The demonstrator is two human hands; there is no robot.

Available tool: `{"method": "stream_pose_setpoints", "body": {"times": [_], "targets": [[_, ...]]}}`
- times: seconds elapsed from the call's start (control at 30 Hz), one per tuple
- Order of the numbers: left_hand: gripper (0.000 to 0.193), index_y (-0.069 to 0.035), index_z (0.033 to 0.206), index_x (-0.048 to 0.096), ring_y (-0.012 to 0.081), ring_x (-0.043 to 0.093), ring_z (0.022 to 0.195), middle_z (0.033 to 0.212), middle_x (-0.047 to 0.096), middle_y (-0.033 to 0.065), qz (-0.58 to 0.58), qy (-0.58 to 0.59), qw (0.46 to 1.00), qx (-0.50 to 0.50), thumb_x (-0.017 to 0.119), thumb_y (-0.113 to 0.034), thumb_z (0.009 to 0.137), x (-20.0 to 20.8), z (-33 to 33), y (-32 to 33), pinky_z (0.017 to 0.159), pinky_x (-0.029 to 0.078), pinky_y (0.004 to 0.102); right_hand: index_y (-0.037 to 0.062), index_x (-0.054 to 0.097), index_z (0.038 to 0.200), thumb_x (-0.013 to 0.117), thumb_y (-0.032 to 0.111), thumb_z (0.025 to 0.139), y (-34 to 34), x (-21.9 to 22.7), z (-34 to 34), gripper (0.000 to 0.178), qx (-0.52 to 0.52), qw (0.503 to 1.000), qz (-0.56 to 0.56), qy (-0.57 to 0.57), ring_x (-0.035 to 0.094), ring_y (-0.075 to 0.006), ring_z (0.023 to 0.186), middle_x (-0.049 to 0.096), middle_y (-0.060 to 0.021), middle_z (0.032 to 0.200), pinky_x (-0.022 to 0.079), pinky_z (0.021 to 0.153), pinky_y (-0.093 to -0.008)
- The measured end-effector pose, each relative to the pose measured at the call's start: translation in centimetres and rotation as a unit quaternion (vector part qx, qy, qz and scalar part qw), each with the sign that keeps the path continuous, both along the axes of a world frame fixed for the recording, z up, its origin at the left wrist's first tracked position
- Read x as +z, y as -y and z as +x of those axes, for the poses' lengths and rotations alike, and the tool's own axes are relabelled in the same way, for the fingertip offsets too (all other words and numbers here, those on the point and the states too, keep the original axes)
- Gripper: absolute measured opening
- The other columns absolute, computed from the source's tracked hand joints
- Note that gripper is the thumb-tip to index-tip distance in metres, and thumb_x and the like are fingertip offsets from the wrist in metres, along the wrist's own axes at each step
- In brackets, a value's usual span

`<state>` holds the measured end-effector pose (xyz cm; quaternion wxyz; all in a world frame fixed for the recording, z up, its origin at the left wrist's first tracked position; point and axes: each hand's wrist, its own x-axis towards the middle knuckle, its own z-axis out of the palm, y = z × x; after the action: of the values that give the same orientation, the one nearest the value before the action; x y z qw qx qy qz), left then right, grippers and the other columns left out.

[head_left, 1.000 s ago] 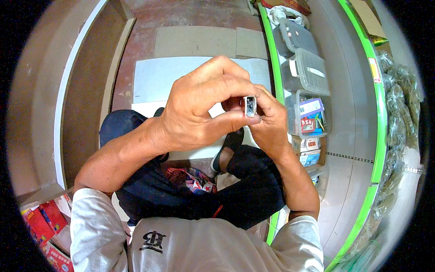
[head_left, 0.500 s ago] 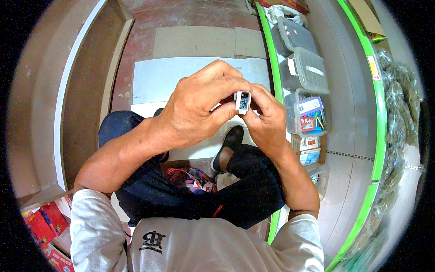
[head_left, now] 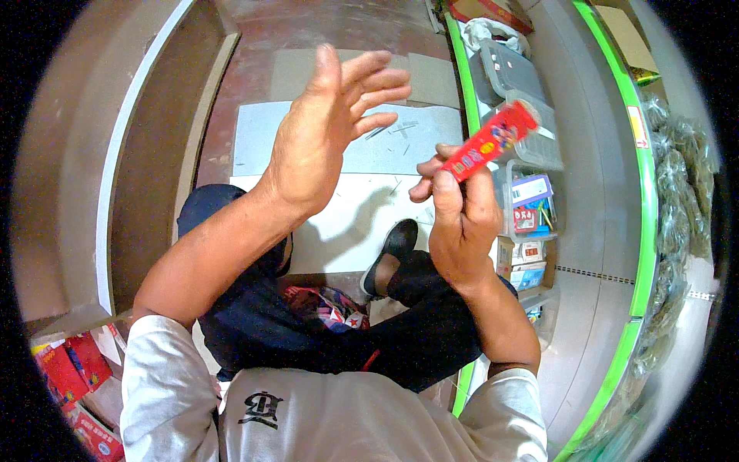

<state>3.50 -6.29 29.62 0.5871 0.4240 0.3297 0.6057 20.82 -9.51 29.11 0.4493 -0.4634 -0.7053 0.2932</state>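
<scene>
A slim red printed box (head_left: 493, 140) is pinched at its lower end by the thumb and fingers of my right hand (head_left: 462, 212). It slants up and to the right, its printed side facing up. What it contains is hidden from this side. My left hand (head_left: 327, 131) is raised apart from the box, its fingers spread and nothing in them. Several thin slivers (head_left: 399, 131) are scattered on the pale board (head_left: 285, 138) below.
On the right, a green-edged shelf (head_left: 468, 77) carries lidded clear plastic bins (head_left: 514, 73) and an open bin (head_left: 531, 202) of packets. A brown panel with a white edge (head_left: 127, 138) stands at left. Red packages (head_left: 73, 369) lie low at left; a colourful bag (head_left: 327, 306) sits between my legs.
My left hand has let go of the box and moved up and away with its fingers opening. My right hand has tilted the box, so its red printed side now shows.
</scene>
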Motion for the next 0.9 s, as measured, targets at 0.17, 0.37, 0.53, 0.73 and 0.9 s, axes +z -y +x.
{"method": "stream_pose_setpoints", "body": {"times": [0.17,0.37,0.53,0.73,0.9], "targets": [[0.097,0.006,0.138,0.027,0.0310,0.040,0.128,0.137,0.041,0.0234,-0.011,0.113,0.990,-0.081,0.016,-0.074,0.085,0.1,2.2,0.8,0.108,0.028,0.0423,-0.0019,0.053,0.105,0.054,0.008,0.089,-0.5,-0.8,-1.9,0.019,0.060,0.990,-0.014,0.129,0.059,-0.0343,0.069,0.058,-0.0170,0.079,0.048,0.060,-0.0411],[0.098,0.007,0.139,0.025,0.0315,0.039,0.129,0.138,0.040,0.0238,0.011,0.115,0.988,-0.103,0.014,-0.074,0.085,-0.2,3.1,0.9,0.110,0.024,0.0411,-0.0018,0.054,0.106,0.057,0.007,0.087,-0.3,-1.4,-2.0,0.021,0.012,0.994,0.023,0.104,0.061,-0.0357,0.069,0.060,-0.0187,0.082,0.049,0.060,-0.0416],[0.091,0.004,0.140,0.024,0.0316,0.036,0.131,0.140,0.038,0.0227,0.046,0.063,0.991,-0.106,0.018,-0.071,0.088,-0.5,3.0,1.0,0.110,0.022,0.0436,-0.0020,0.052,0.108,0.058,0.005,0.085,-0.2,-0.6,-2.0,0.024,-0.003,0.986,0.083,0.143,0.062,-0.0357,0.067,0.062,-0.0188,0.081,0.050,0.059,-0.0419],[0.075,0.000,0.140,0.027,0.0324,0.035,0.132,0.140,0.038,0.0219,0.124,0.027,0.985,-0.114,0.058,-0.044,0.087,-1.0,3.0,1.5,0.110,0.023,0.0440,-0.0006,0.052,0.107,0.061,0.000,0.078,-0.8,-1.3,-1.7,0.031,0.032,0.971,0.179,0.158,0.062,-0.0351,0.068,0.061,-0.0179,0.084,0.050,0.059,-0.0408],[0.065,-0.001,0.134,0.032,0.0235,0.050,0.116,0.133,0.047,0.0181,0.216,-0.105,0.968,-0.069,0.063,-0.029,0.084,-1.2,2.7,1.7,0.097,0.039,0.0345,0.0011,0.051,0.107,0.063,0.001,0.075,-0.8,-2.4,-1.1,0.034,0.063,0.985,0.134,0.084,0.061,-0.0325,0.069,0.059,-0.0146,0.084,0.050,0.057,-0.0389]]}}
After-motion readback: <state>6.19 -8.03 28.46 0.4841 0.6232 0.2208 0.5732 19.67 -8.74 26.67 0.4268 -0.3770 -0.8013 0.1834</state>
